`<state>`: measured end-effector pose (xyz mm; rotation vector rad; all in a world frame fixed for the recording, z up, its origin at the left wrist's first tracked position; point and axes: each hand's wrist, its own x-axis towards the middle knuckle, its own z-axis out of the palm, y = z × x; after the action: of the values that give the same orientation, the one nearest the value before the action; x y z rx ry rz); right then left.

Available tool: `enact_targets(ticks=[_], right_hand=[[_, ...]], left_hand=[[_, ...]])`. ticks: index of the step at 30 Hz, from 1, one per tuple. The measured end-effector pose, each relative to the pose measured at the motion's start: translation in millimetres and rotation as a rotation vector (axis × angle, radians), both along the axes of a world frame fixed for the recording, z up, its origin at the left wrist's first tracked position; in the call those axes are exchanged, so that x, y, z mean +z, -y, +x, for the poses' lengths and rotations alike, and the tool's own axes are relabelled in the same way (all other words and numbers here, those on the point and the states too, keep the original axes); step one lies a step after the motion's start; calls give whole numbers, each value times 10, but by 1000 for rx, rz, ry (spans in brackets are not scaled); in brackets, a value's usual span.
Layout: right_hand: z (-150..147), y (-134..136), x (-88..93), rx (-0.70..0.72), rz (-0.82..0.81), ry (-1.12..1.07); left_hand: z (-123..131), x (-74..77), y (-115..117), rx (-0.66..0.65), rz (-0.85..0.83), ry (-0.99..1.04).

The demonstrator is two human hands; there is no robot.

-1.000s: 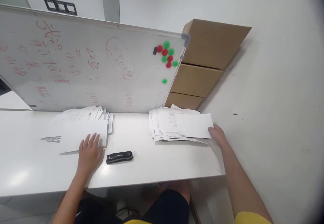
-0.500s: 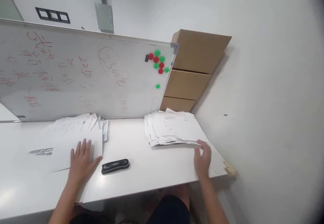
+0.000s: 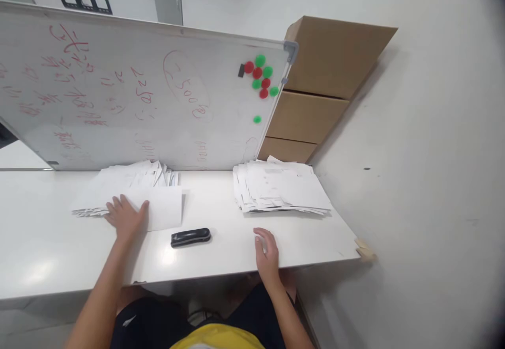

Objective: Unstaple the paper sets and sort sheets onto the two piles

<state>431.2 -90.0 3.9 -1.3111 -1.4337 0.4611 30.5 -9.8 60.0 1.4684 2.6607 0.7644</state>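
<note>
My left hand (image 3: 127, 218) lies spread on a white sheet of paper (image 3: 165, 207), which rests partly over the front of the left paper stack (image 3: 126, 176). Just right of that sheet, a black stapler (image 3: 191, 237) lies on the white table (image 3: 221, 262). Over the table's front part is my right hand (image 3: 268, 254), fingers slightly bent and apart, holding nothing. Beyond it sits the right paper stack (image 3: 282, 188), its edges uneven; the hand does not touch it.
A whiteboard (image 3: 221, 139) with red writing and several round magnets (image 3: 257, 73) stands along the table's back. Brown cardboard boxes (image 3: 315, 115) are stacked behind its right end. A white wall (image 3: 426, 181) bounds the right side.
My right hand has moved left, away from the front edge of the right paper stack. My left hand stays on the sheet, which now sits differently against the left stack. The view has shifted.
</note>
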Motion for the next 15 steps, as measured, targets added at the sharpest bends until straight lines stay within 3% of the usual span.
enact_targets(ticks=[4, 8, 11, 15], right_hand=[[-467, -319, 100, 249, -84, 63], [-925, -662, 151, 347, -108, 149], [-1150, -856, 173, 372, -122, 215], [-1266, -1093, 198, 377, -176, 310]], left_hand=[[408, -26, -166, 22, -24, 139], [642, 43, -232, -8, -12, 141], [554, 159, -177, -33, 11, 84], [112, 272, -101, -37, -32, 13]])
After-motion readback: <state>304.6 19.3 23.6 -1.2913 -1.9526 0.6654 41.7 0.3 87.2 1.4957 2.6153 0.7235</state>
